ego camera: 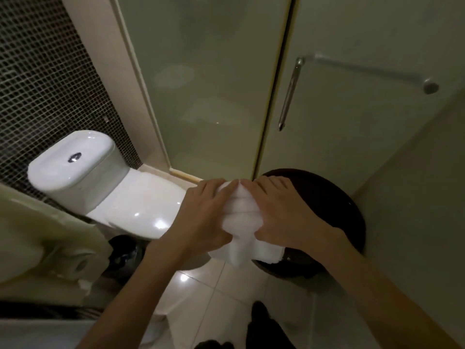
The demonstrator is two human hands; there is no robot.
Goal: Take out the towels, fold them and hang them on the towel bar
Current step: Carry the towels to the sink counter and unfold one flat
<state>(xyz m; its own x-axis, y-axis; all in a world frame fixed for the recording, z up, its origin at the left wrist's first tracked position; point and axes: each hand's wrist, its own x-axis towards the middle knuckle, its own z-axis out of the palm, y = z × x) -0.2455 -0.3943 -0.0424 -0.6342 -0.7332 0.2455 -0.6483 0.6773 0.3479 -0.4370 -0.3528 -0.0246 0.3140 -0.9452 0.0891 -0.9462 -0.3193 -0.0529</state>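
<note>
A white towel is bunched between both my hands, just above the near-left rim of a dark round basket. My left hand grips its left side and my right hand grips its right side, fingertips almost meeting at the top. A loose corner hangs down below my hands. The chrome towel bar is mounted on the frosted glass door at the upper right, with nothing hanging on it. What lies inside the basket is hidden by my hands and the towel.
A white toilet with its cistern stands at the left. A vertical chrome door handle hangs left of the bar. A toilet-paper roll sits low left, above a small dark bin. Glossy white floor tiles lie below.
</note>
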